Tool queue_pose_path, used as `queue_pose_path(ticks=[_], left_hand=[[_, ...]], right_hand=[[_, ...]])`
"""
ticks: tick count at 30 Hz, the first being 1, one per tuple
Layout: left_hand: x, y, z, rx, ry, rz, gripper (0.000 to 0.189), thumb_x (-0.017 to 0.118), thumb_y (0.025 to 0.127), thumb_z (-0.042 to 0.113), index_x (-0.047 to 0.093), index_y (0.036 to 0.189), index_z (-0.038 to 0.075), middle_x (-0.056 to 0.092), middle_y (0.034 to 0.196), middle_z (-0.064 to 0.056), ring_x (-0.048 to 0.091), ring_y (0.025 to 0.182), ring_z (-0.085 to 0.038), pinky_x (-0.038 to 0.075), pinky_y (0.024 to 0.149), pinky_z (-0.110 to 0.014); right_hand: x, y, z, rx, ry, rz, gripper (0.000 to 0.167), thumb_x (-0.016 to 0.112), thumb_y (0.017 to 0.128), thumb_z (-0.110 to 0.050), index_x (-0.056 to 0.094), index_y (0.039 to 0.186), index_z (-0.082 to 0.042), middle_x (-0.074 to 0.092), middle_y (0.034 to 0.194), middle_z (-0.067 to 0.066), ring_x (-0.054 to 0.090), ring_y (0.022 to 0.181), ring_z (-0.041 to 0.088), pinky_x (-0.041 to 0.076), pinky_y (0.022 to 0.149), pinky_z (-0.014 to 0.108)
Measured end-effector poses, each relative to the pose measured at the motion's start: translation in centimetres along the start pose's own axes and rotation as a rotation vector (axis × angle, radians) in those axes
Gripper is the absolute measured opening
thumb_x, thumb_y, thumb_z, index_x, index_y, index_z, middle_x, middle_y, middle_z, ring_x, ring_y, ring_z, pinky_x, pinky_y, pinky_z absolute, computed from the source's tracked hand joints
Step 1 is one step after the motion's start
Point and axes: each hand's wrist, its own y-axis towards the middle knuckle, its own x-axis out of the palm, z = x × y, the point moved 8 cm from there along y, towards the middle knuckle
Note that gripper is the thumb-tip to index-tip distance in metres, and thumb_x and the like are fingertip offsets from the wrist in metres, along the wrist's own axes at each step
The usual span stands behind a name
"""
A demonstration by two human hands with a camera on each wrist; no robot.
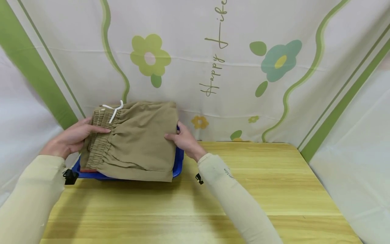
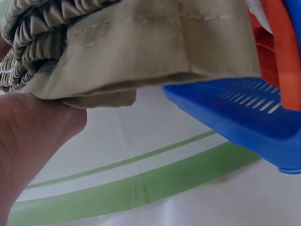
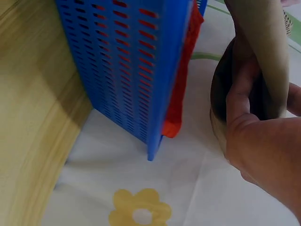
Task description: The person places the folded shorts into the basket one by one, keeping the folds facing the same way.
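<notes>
Folded khaki trousers [image 1: 143, 135], with a gathered elastic waistband and a white drawstring [image 1: 114, 112], are held over a blue plastic basket [image 1: 178, 166]. My left hand [image 1: 76, 135] grips the waistband side, its thumb on top and its fingers hidden beneath. On the opposite side, my right hand [image 1: 184, 139] pinches the folded edge; the right wrist view shows its fingers tucked inside the fold. Red cloth [image 3: 176, 99] lies in the basket under the trousers, and the left wrist view shows the trousers [image 2: 155, 42] raised above the basket rim.
The basket stands at the back left of a wooden table [image 1: 213, 200]. A white curtain [image 1: 189, 84] printed with flowers and green bands hangs close behind the table and along its sides.
</notes>
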Motion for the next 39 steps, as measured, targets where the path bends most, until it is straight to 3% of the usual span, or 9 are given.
queue_pose_path(ticks=[7, 12, 17, 21, 25, 28, 31, 34, 39], left_hand=[[-0.6, 0.7, -1.1, -0.010, 0.117, 0.026, 0.046, 0.064, 0.101, 0.013, 0.039, 0.135, 0.031, 0.068, 0.108, 0.004, 0.069, 0.096, -0.019, 0.058, 0.084, -0.040], [-0.7, 1.2, -2.0, -0.037, 0.199, 0.039, 0.071, 0.066, 0.100, 0.018, 0.023, 0.156, 0.014, 0.065, 0.109, 0.006, 0.067, 0.097, -0.016, 0.057, 0.086, -0.038], [-0.9, 1.7, -2.6, -0.043, 0.254, 0.043, 0.086, 0.067, 0.099, 0.019, 0.010, 0.161, 0.002, 0.061, 0.113, 0.004, 0.065, 0.098, -0.015, 0.055, 0.086, -0.036], [-1.0, 1.8, -2.9, -0.048, 0.302, 0.062, 0.085, 0.066, 0.099, 0.019, 0.010, 0.159, -0.003, 0.058, 0.119, -0.005, 0.064, 0.096, -0.016, 0.056, 0.085, -0.037], [-1.0, 2.0, -3.1, -0.038, 0.391, 0.084, 0.087, 0.065, 0.100, 0.020, 0.006, 0.159, -0.006, 0.048, 0.137, -0.025, 0.062, 0.096, -0.016, 0.055, 0.082, -0.035], [-0.9, 2.2, -3.2, -0.023, 0.451, 0.108, 0.089, 0.065, 0.101, 0.021, 0.004, 0.160, -0.006, 0.037, 0.147, -0.033, 0.060, 0.103, -0.023, 0.054, 0.084, -0.036], [-1.0, 2.3, -3.2, -0.015, 0.490, 0.136, 0.090, 0.065, 0.101, 0.022, 0.003, 0.160, -0.005, 0.032, 0.150, -0.037, 0.053, 0.119, -0.041, 0.049, 0.095, -0.050], [-1.0, 2.3, -3.3, -0.033, 0.539, 0.161, 0.098, 0.067, 0.100, 0.024, -0.006, 0.158, -0.007, 0.015, 0.156, -0.040, 0.027, 0.138, -0.057, 0.035, 0.107, -0.065], [-1.0, 2.0, -3.3, -0.061, 0.610, 0.191, 0.106, 0.069, 0.098, 0.027, -0.012, 0.154, -0.012, 0.010, 0.154, -0.045, 0.018, 0.139, -0.061, 0.026, 0.110, -0.070]], right_hand=[[0.1, 0.7, 1.3, 0.018, -0.030, 0.025, 0.066, 0.063, 0.099, -0.005, 0.033, 0.157, -0.018, 0.058, 0.139, 0.014, 0.061, 0.120, 0.027, 0.053, 0.096, 0.045], [0.1, 1.0, 2.4, 0.054, -0.093, 0.043, 0.077, 0.062, 0.100, -0.006, 0.019, 0.163, -0.015, 0.047, 0.151, 0.018, 0.051, 0.133, 0.031, 0.049, 0.103, 0.047], [0.0, 1.1, 3.0, 0.062, -0.190, 0.064, 0.080, 0.062, 0.099, -0.005, 0.014, 0.163, -0.010, 0.035, 0.159, 0.019, 0.042, 0.141, 0.034, 0.046, 0.106, 0.047], [0.0, 1.1, 3.0, 0.037, -0.301, 0.083, 0.080, 0.062, 0.098, -0.002, 0.015, 0.163, -0.007, 0.028, 0.163, 0.018, 0.035, 0.146, 0.034, 0.043, 0.109, 0.045], [0.0, 1.2, 2.5, -0.034, -0.460, 0.117, 0.073, 0.061, 0.096, 0.000, 0.024, 0.159, -0.002, 0.039, 0.156, 0.022, 0.042, 0.141, 0.033, 0.044, 0.108, 0.042], [0.1, 1.2, 2.3, -0.062, -0.554, 0.135, 0.072, 0.059, 0.095, 0.000, 0.025, 0.158, 0.000, 0.045, 0.151, 0.022, 0.048, 0.135, 0.032, 0.045, 0.106, 0.042], [0.2, 1.2, 2.3, -0.064, -0.598, 0.135, 0.074, 0.057, 0.096, 0.000, 0.020, 0.160, 0.001, 0.042, 0.154, 0.021, 0.047, 0.136, 0.031, 0.043, 0.108, 0.041], [0.4, 1.1, 2.2, -0.065, -0.639, 0.135, 0.076, 0.056, 0.095, -0.001, 0.018, 0.160, 0.002, 0.037, 0.158, 0.021, 0.043, 0.140, 0.031, 0.040, 0.111, 0.039], [0.8, 0.7, 1.7, -0.092, -0.724, 0.135, 0.082, 0.062, 0.092, -0.004, 0.018, 0.160, 0.001, 0.042, 0.153, 0.024, 0.046, 0.136, 0.033, 0.043, 0.109, 0.041]])
